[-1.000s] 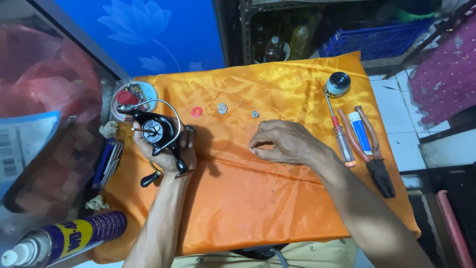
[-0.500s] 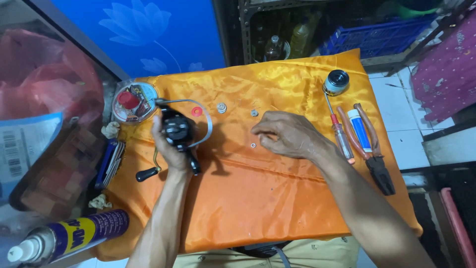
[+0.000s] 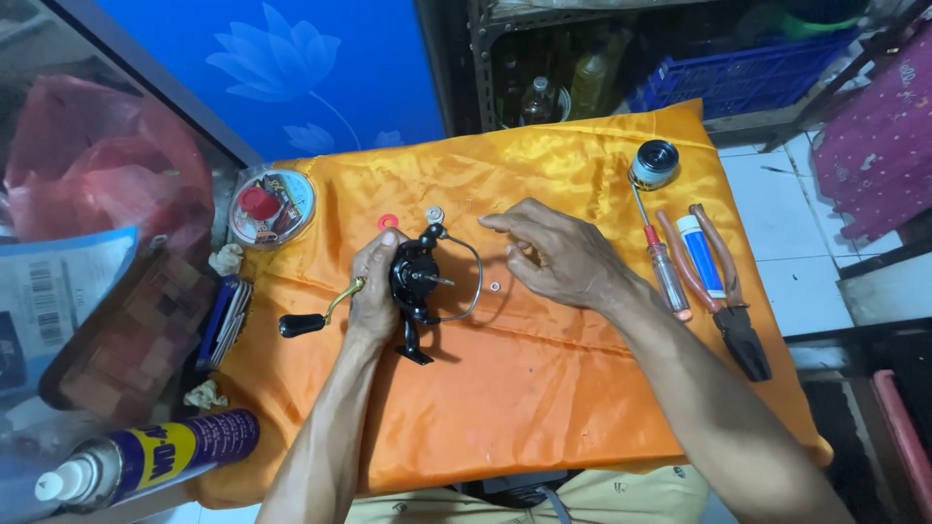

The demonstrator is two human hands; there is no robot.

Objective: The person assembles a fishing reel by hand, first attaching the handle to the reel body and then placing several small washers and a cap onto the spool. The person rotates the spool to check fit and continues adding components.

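The left hand clamps one black metal fishing reel at frame centre on glossy orange satin cloth. The right hand hovers with fingers loosely apart, holding nothing. Two small round washers lie nearby: one red, one silver.

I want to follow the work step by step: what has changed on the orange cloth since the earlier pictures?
The left hand carried the black reel rightward, toward the cloth's middle. The right hand lifted its fingers and still holds nothing. The tools and the round box stayed put.

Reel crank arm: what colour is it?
Gold, with a black knob; the reel crank arm shows in the head view beside the left hand.
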